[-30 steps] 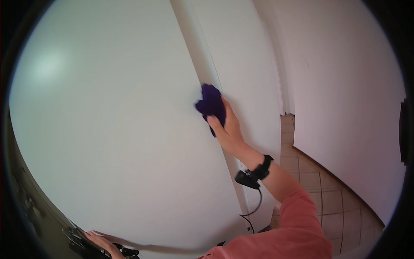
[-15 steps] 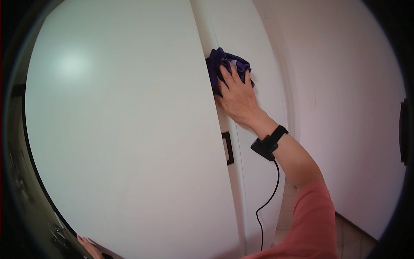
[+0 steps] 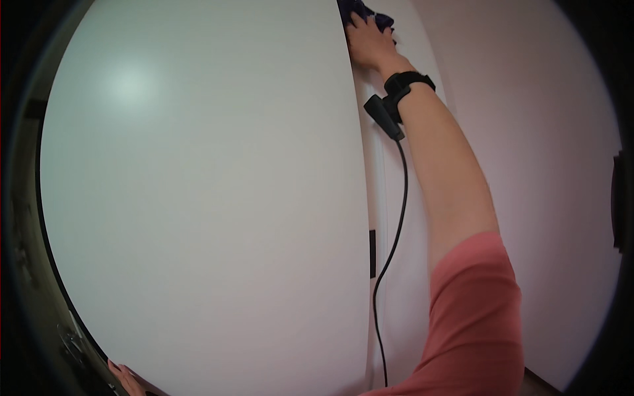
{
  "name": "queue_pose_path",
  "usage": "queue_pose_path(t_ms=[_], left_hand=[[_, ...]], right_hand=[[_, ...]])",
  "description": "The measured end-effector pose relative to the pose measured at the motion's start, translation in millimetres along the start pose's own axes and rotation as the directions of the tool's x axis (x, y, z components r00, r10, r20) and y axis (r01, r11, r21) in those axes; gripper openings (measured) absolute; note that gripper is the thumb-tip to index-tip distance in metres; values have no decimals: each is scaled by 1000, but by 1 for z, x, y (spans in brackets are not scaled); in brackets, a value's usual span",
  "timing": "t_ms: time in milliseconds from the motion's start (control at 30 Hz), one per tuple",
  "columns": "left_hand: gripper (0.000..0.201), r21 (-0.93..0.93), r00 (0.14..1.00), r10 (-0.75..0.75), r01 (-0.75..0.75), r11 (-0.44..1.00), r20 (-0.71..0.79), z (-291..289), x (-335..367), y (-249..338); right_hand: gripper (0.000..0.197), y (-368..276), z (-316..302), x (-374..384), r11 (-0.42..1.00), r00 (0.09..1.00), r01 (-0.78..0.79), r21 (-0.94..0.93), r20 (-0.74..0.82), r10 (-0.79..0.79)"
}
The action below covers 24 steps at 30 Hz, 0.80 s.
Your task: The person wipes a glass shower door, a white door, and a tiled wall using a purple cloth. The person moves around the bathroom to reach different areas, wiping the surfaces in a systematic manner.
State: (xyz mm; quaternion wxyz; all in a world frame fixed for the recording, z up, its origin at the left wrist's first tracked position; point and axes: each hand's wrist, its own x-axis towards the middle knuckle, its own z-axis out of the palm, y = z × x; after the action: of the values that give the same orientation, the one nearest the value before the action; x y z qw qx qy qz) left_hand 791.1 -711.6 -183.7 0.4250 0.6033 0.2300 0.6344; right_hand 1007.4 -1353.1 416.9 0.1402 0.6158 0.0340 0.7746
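A large white door (image 3: pixel 211 211) fills most of the view, with a dark left edge. My right hand (image 3: pixel 371 46), arm stretched far up, presses a dark purple cloth (image 3: pixel 384 25) against the white frame beside the door's right edge. Its fingers are spread over the cloth and hold it; part of the cloth runs out of the top of the view. At the bottom left, my left hand (image 3: pixel 125 377) grips the door's lower left edge, only its fingers and part of the hand showing.
A black strap with a small device (image 3: pixel 389 109) sits on my right wrist, its cable (image 3: pixel 396 244) hanging beside the door. A black plate (image 3: pixel 372 253) shows at the door's right edge. A pale wall (image 3: pixel 541 185) stands to the right, with a dark object (image 3: pixel 618 201) at its far side.
My right hand has slid up the frame with the purple cloth. The door's right edge now covers more of the black plate. My left hand stays at the door's edge.
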Motion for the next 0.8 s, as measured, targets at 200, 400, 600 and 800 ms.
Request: queue_pose_path(t_ms=[200,400,600,800], left_hand=[[65,8,998,-5,4,1000,60,56,-16,-9],[71,33,999,-2,0,999,41,24,-74,-19],[73,64,994,-9,1,998,113,33,-84,-74],[73,26,966,85,-94,995,242,71,-146,-43]], right_hand=[[32,20,4,-90,983,983,183,18,-9,-183],[23,16,-59,-262,887,953,304,348,-102,-287],[26,-9,-111,-402,863,946,258,435,67,-317],[40,-9,-90,-506,884,979,37,466,161,-126]])
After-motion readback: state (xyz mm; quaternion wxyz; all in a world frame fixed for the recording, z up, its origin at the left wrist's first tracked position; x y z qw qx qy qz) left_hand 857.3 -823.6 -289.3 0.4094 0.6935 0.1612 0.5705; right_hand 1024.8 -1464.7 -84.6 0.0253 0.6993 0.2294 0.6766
